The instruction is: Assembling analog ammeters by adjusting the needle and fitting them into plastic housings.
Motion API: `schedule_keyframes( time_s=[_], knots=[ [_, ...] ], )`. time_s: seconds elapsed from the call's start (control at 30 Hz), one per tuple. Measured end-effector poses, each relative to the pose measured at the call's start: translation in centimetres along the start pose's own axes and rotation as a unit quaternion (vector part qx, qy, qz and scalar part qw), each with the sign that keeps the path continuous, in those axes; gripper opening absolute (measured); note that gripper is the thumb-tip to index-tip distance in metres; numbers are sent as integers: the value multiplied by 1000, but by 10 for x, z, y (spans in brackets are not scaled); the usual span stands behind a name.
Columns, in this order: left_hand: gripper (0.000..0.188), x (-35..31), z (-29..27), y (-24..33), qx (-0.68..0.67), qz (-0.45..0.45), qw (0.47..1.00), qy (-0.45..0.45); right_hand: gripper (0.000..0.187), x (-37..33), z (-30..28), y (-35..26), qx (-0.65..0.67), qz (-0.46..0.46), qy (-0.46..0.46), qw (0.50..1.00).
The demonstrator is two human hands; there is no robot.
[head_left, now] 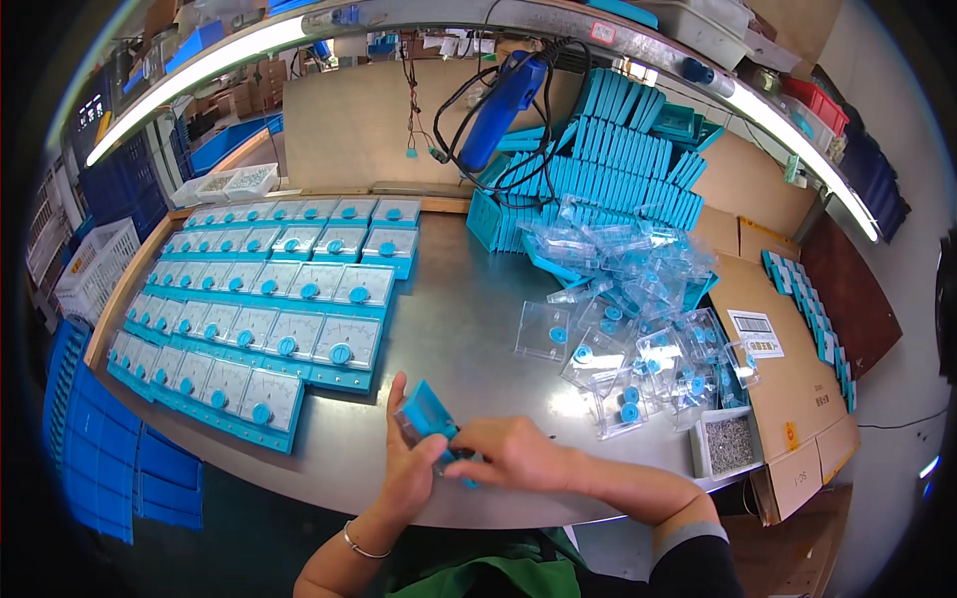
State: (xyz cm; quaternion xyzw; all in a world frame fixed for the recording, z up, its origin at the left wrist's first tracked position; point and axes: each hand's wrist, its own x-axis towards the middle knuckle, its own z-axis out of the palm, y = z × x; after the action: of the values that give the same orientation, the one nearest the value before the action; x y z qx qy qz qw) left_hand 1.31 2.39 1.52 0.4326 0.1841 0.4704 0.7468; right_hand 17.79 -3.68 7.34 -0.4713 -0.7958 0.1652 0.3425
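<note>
Near the front edge of the metal table, my left hand (407,470) grips a blue plastic meter housing (427,411), tilted up on its side. My right hand (513,451) is closed, its thumb and fingertips pinched against the housing's lower right side. Something small and dark shows between those fingers, but I cannot make out its kind. To the left, several rows of panel meters (289,334) with blue bases, pale dials and blue knobs lie side by side. Clear plastic covers (638,364) with round blue knobs are heaped on the right.
Blue housings (623,149) are stacked at the back right. A blue electric screwdriver (505,110) hangs above the table with looped black cable. A white box of small metal parts (730,444) sits at right, beside a cardboard carton (788,369). Blue crates (110,448) stand at left.
</note>
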Motion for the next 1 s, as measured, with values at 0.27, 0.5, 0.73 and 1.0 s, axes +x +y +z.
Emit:
schedule_keyframes(
  time_s=[0.27, 0.5, 0.73, 1.0],
  knots=[
    [102, 5, -16, -6, -96, -67, 993, -21, 26, 73, -77, 181, -320, 298, 150, 887],
    [101, 3, -21, -1, -84, -104, 991, -16, 15, 86, -61, 209, -377, 307, 52, 872],
    [97, 8, -17, -10, -85, -89, 991, -46, 18, 51, -110, 241, -279, 165, 241, 915],
    [91, 2, -17, -9, -59, -72, 994, -54, 29, -16, -142, 152, 293, 349, 373, 809]
  ],
)
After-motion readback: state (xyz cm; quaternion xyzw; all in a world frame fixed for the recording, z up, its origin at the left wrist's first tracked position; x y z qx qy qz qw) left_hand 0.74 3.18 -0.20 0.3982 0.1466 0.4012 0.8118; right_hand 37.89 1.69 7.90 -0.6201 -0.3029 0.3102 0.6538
